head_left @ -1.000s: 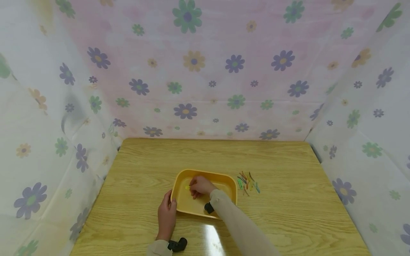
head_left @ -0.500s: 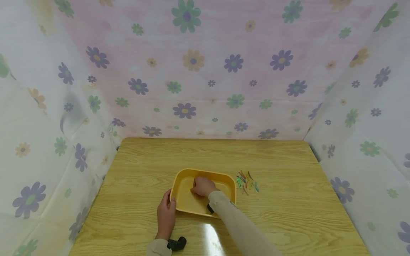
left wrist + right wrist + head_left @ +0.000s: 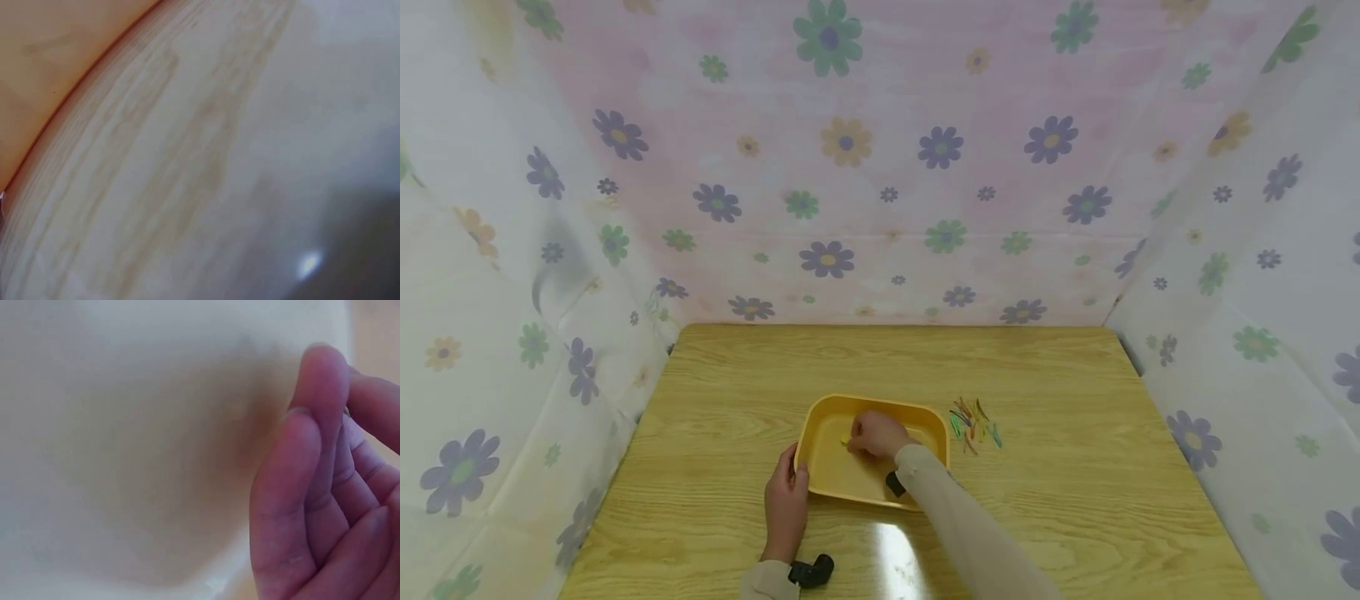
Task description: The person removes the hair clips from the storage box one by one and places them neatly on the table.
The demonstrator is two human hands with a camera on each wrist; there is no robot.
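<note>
A shallow yellow plastic tray (image 3: pixel 880 502) stands on the wooden table. At its left end my left hand (image 3: pixel 786 508) grips the side, fingers along the outer wall and thumb by the near corner. Inside the tray, low over its floor, my right hand (image 3: pixel 880 435) pinches a small yellow clip (image 3: pixel 844 443) that pokes out at the fingertips. In the right wrist view the thumb and fingers of the right hand (image 3: pixel 325 481) are pressed together and mostly hide the clip. The left wrist view holds only tabletop and a blurred edge of the tray (image 3: pixel 56 56).
Right of the tray, several small coloured clips (image 3: pixel 973 427) lie in a loose pile on the table (image 3: pixel 1060 467). Flower-print cloth (image 3: pixel 887 167) walls the table at the back and both sides. Each wrist bears a black camera (image 3: pixel 811 572).
My right hand has shifted slightly right inside the tray, its fingers closing in; the yellow clip showed more plainly a second ago. My left hand stays at the tray's side.
</note>
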